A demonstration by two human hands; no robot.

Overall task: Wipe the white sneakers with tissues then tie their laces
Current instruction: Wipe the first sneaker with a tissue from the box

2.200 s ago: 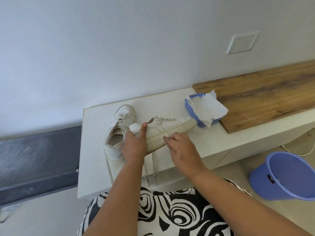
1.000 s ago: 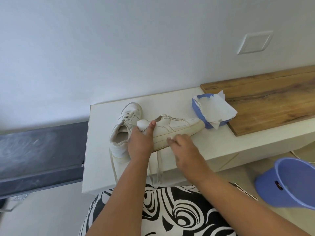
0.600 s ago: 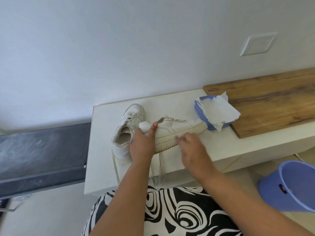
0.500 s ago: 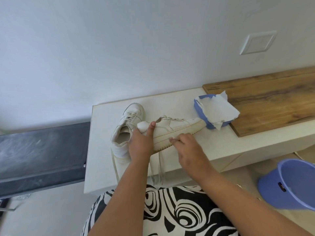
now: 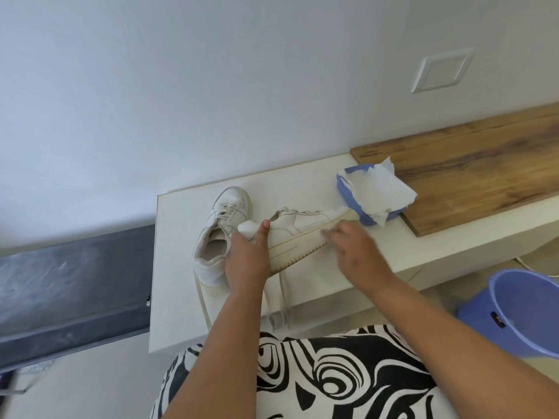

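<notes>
A person sat at a white surface against a wall. The left hand gripped the heel of a sneaker tipped on its side, thumb pressed on the upper. The right hand was blurred at the sole edge near the toe; whether it was clenched on a tissue could not be told. The second sneaker stood upright just behind, touching the first. Untied laces hung over the surface's front edge.

The wipe would likely go best with the heel held firmly and strokes running along the sole's ridged edge, turning the shoe to reach each side.

A blue tissue pack with a sheet pulled out lay just beyond the toe, beside a wooden board. A blue bucket stood on the floor to the right. The tissue pack sat close to the wiping hand's path
</notes>
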